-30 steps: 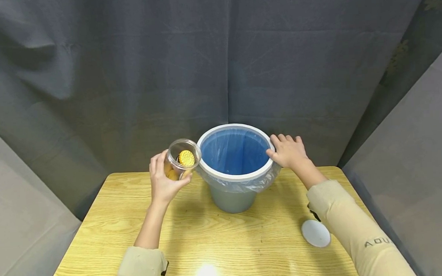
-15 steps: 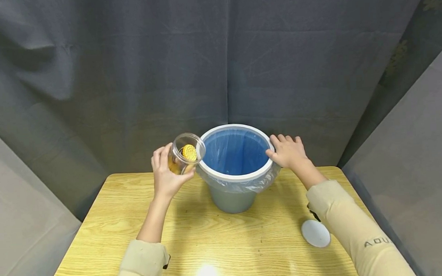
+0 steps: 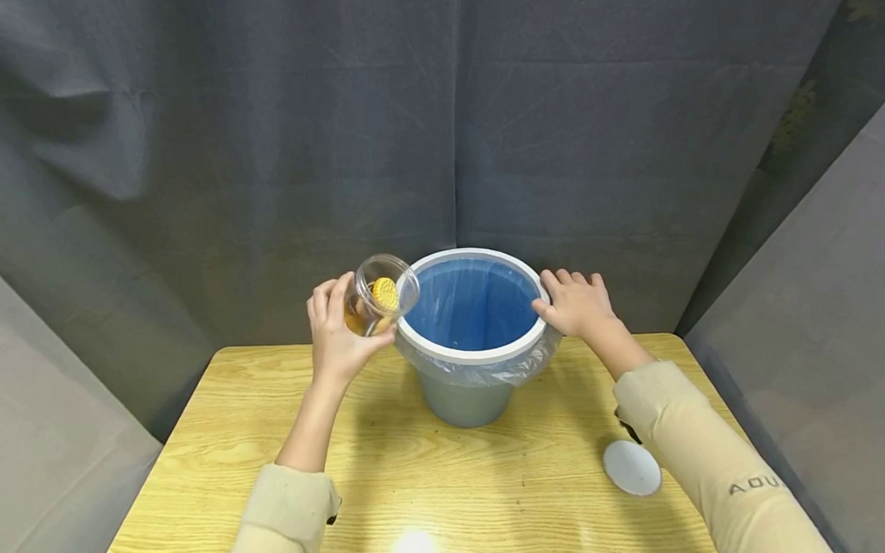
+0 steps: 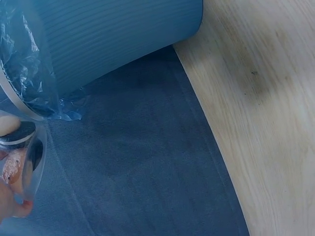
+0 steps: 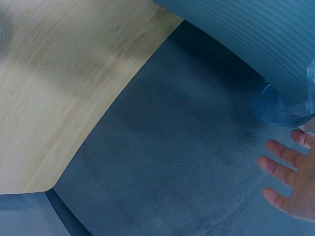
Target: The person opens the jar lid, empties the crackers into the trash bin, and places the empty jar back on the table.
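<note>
My left hand (image 3: 337,342) grips a clear plastic jar (image 3: 361,307) that tilts toward the trash can, its mouth overlapping the can's left rim in the head view. A round yellow cookie (image 3: 385,294) shows at the jar's mouth. Through the wall in the left wrist view I see a dark sandwich cookie (image 4: 19,133) and other pieces. The grey trash can (image 3: 468,357) has a white rim and a clear liner bag folded over it. On its right rim rests my right hand (image 3: 581,304); the fingers (image 5: 280,169) are spread and extended in the right wrist view.
A white round disc (image 3: 632,468), perhaps a lid, lies on the wooden table (image 3: 455,510) near the right forearm. Grey curtains (image 3: 256,153) hang behind the table and along both sides. Liner plastic (image 3: 447,370) hangs below the rim.
My left hand has carried the jar up and to the right, bringing its mouth over the trash can's left rim. The right hand has stayed on the rim.
</note>
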Tool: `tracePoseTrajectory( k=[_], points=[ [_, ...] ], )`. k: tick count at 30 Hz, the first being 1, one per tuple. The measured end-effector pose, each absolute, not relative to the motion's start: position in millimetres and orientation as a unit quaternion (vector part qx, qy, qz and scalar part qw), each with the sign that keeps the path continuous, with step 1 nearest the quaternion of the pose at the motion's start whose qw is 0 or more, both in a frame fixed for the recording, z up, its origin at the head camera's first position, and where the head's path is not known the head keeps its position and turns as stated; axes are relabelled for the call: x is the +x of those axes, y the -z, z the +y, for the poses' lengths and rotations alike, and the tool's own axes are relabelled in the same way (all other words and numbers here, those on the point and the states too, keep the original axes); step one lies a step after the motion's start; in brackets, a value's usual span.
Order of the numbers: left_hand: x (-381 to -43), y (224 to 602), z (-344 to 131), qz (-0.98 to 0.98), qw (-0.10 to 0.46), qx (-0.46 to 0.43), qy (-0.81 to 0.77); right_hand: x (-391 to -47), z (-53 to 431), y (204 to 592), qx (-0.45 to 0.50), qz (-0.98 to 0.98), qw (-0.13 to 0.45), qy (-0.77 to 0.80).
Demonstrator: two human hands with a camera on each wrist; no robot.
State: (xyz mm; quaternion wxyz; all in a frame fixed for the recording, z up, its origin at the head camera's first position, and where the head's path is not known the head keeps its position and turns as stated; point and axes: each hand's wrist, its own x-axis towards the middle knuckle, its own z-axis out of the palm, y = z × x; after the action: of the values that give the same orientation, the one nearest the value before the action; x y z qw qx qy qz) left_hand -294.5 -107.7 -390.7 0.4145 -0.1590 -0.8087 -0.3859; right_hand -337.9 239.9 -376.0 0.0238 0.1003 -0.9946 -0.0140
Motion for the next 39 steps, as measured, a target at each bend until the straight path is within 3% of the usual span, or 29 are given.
tracePoseTrajectory(
  k=[39],
  points=[
    [-320.6,370.3,-102.8,-0.861,0.394,-0.204,0.25,-336.6,239.8,375.6,0.102,-0.994,0.025,0.007]
  ],
)
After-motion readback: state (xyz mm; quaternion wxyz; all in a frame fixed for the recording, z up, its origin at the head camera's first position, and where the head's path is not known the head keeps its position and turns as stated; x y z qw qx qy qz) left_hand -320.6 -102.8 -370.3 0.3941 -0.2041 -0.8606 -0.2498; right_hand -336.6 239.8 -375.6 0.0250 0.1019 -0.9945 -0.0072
